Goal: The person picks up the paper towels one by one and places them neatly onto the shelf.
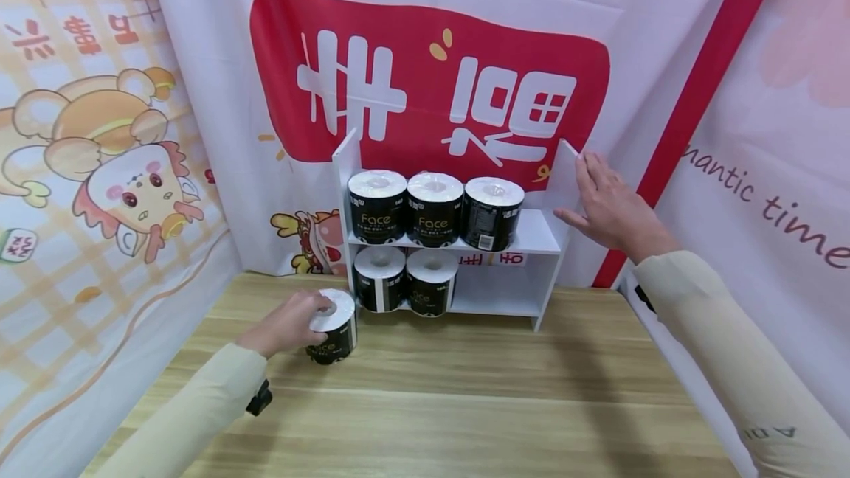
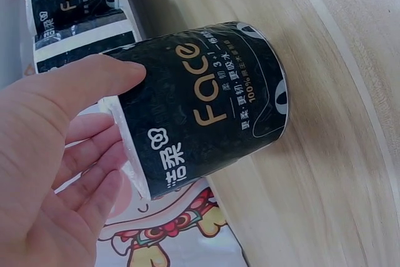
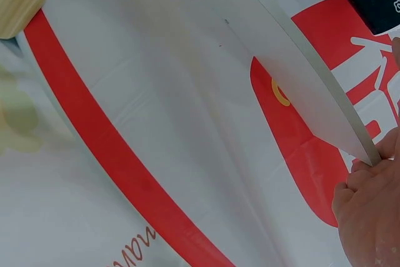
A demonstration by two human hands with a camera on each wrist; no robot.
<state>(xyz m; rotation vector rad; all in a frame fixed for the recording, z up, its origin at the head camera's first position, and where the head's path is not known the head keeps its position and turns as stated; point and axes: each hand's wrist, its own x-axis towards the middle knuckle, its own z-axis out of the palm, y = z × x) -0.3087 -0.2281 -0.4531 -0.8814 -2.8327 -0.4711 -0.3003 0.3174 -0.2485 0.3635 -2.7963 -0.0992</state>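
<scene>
A white two-tier shelf (image 1: 547,233) stands on the table against a cloth backdrop. Its upper tier carries three black-wrapped paper rolls (image 1: 434,210), and two more rolls (image 1: 432,283) sit in the lower tier. My left hand (image 1: 292,323) holds another roll (image 2: 200,104) just left of the shelf, low by the table; its thumb lies along the wrapper and the other fingers are at the white end. At the top of the right side panel (image 3: 325,98), my right hand (image 3: 372,211) grips the edge between thumb and fingers.
The wooden table (image 1: 465,404) spreads in front of the shelf. A printed cloth (image 1: 99,131) hangs on the left, and another with a red stripe (image 1: 690,109) is on the right. On the lower tier, the two rolls stand toward the left side.
</scene>
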